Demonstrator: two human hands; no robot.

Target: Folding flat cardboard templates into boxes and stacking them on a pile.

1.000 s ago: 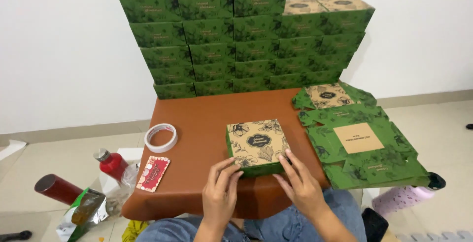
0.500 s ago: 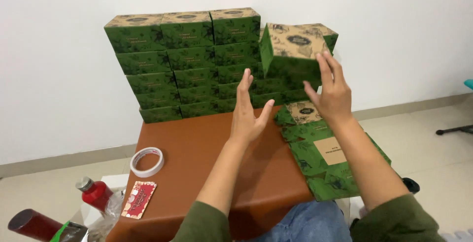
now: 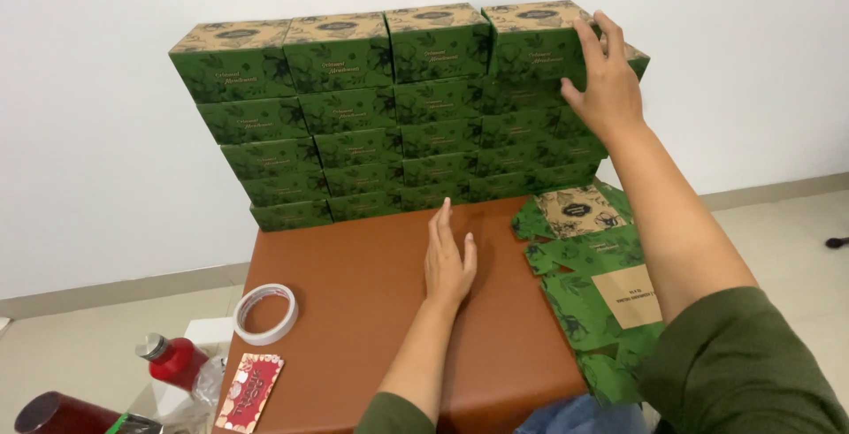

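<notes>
A wall of green boxes with tan patterned lids [image 3: 389, 107] is stacked several rows high against the white wall, at the back of a brown table [image 3: 354, 310]. My right hand [image 3: 601, 76] rests on the top right box [image 3: 531, 41], fingers spread over its lid and front. Palm down, my left hand [image 3: 449, 257] lies flat on the table just in front of the bottom row, holding nothing. A pile of flat unfolded green box blanks [image 3: 601, 275] lies on the table's right side under my right forearm.
A roll of white tape [image 3: 265, 313] sits at the table's left front, a small red patterned card [image 3: 249, 381] near the edge. Off the table at lower left are a red-capped bottle [image 3: 172, 359] and a dark red cylinder [image 3: 62, 414]. Pale tiled floor surrounds.
The box I held at the table front went up to the top right of the stack. My left hand let go and dropped flat onto the table.
</notes>
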